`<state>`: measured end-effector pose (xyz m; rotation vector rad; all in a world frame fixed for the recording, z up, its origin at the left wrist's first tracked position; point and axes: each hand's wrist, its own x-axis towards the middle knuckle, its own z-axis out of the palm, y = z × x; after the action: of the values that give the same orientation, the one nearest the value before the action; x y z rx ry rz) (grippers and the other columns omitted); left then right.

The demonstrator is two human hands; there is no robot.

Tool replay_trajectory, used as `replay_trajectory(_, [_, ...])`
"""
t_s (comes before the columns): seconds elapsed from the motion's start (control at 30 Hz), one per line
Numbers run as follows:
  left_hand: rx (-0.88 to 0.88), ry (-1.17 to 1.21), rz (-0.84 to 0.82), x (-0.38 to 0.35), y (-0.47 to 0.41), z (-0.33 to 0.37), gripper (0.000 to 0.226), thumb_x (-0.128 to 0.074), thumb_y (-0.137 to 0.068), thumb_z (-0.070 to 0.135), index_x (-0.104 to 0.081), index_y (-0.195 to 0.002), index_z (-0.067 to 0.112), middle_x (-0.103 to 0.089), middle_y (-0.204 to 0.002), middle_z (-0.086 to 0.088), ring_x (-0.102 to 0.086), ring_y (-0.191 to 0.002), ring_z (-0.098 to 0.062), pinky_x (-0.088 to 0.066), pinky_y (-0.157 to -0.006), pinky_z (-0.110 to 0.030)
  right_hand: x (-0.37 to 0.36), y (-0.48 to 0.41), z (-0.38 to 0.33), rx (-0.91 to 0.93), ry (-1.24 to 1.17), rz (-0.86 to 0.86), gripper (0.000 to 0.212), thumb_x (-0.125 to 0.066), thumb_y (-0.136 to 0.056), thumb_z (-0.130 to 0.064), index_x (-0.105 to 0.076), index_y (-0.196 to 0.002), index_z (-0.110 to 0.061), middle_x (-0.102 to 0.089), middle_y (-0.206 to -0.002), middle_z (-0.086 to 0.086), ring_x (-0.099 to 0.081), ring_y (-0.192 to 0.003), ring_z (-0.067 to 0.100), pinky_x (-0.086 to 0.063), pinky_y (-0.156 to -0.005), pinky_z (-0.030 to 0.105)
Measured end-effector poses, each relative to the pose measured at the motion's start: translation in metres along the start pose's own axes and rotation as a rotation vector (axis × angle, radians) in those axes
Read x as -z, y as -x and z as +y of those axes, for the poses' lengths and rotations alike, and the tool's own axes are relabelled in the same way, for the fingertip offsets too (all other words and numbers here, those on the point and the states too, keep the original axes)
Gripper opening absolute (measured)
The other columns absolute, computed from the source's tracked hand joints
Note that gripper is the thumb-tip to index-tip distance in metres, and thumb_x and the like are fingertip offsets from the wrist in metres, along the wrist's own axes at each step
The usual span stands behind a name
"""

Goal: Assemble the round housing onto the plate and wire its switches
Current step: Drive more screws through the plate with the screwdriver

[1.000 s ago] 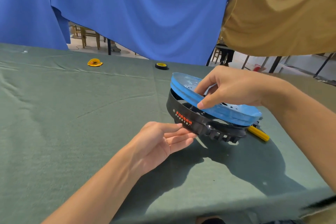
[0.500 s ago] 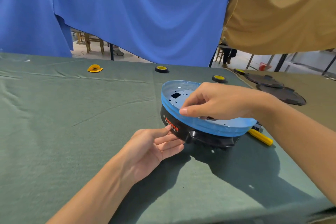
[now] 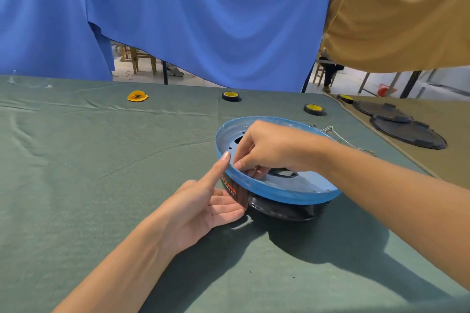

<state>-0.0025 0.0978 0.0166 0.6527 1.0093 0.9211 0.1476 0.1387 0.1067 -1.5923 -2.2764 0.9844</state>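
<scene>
Already blue plate (image 3: 287,197) caps black housing (image 3: 284,211); right hand (image 3: 272,147) pinches plate rim, left hand (image 3: 206,208) flat-fingered against housing. Wiring apparently pending.

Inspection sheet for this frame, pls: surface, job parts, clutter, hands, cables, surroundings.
Surface: green cloth, creased, covers the table.
Job's things: blue plate sits on black housing.
Clutter: left tape roll, right tape roll, yellow scrap near far edge; black discs on the next table.
Hands: left hand open, index fingertip at plate rim; right hand pinches the near rim.
Cables: white wire behind the plate.
Surroundings: blue curtain, tan curtain.
</scene>
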Motion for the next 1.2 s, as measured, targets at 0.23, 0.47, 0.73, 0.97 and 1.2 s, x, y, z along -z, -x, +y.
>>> replay_trajectory(0.23, [0.056,-0.043,-0.014,0.003,-0.001,0.004,0.082,-0.086,-0.05,0.057,-0.07,-0.09,-0.013,-0.072,-0.094,-0.029,-0.074,-0.081,-0.033,-0.062,-0.067,-0.037,0.003,-0.007,-0.006,-0.066,0.054,-0.08,0.016,-0.057,-0.097,-0.011,-0.069,-0.095,-0.001,-0.066,-0.071,0.005,-0.063,-0.06,0.011,-0.052,-0.052,0.017])
replay_trajectory(0.47, [0.087,-0.035,0.023,0.001,0.0,0.007,0.09,-0.083,-0.056,0.055,-0.062,-0.107,-0.016,-0.07,-0.088,-0.026,-0.072,-0.075,-0.031,-0.063,-0.069,-0.038,0.018,-0.003,-0.004,0.213,0.279,-0.143,0.006,-0.07,-0.086,-0.015,-0.073,-0.087,-0.02,-0.073,-0.072,-0.007,-0.07,-0.066,0.007,-0.055,-0.063,0.02])
replay_trajectory(0.73, [0.1,-0.024,0.029,0.004,-0.002,0.008,0.091,-0.085,-0.052,0.054,-0.064,-0.105,-0.017,-0.066,-0.093,-0.028,-0.068,-0.078,-0.032,-0.062,-0.067,-0.039,0.016,-0.008,-0.003,0.335,0.398,-0.08,0.014,-0.069,-0.08,-0.012,-0.076,-0.085,-0.022,-0.071,-0.066,-0.006,-0.066,-0.061,0.004,-0.051,-0.055,0.017])
replay_trajectory(0.97, [0.114,-0.029,0.028,0.003,-0.002,0.008,0.087,-0.084,-0.054,0.055,-0.066,-0.1,-0.016,-0.067,-0.096,-0.03,-0.068,-0.08,-0.033,-0.062,-0.068,-0.04,0.007,-0.012,0.002,0.293,0.374,-0.035,0.01,-0.068,-0.08,-0.015,-0.072,-0.072,-0.019,-0.07,-0.061,-0.001,-0.068,-0.059,0.012,-0.06,-0.062,0.03])
replay_trajectory(1.2, [0.124,0.0,0.033,0.002,0.0,0.01,0.097,-0.084,-0.052,0.055,-0.061,-0.111,-0.018,-0.066,-0.102,-0.032,-0.067,-0.088,-0.035,-0.063,-0.07,-0.041,0.013,-0.007,0.011,0.464,0.382,-0.028,0.009,-0.073,-0.079,-0.015,-0.073,-0.081,-0.024,-0.064,-0.062,-0.014,-0.056,-0.062,0.0,-0.049,-0.063,0.023])
